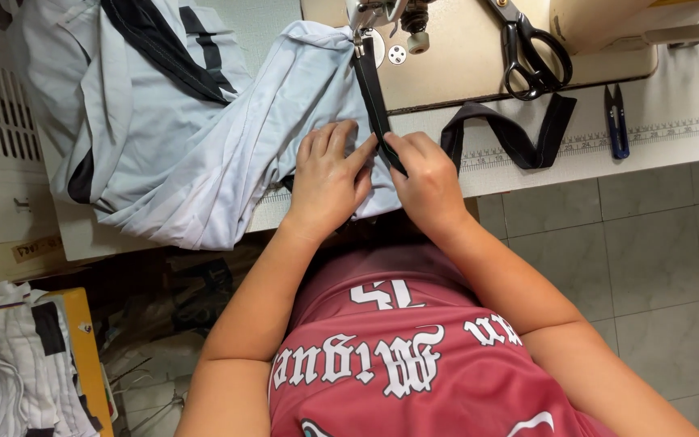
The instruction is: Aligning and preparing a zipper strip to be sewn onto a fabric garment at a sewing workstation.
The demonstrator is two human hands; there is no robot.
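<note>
Under my head camera, I am pressing the pale grey, soft fabric garment [228,154] flat on the white desk [673,97] with my left hand [329,178], its fingers lying spread and released. My right hand [429,180] is pinching the black fabric strip [375,101], fingers clenched on it, guiding it along the garment's edge toward the sewing machine's presser foot [360,40]. Black-handled scissors [531,48] and small blue thread snips [616,121] are lying beyond. I judge the next move needs steady, aligned feeding.
</note>
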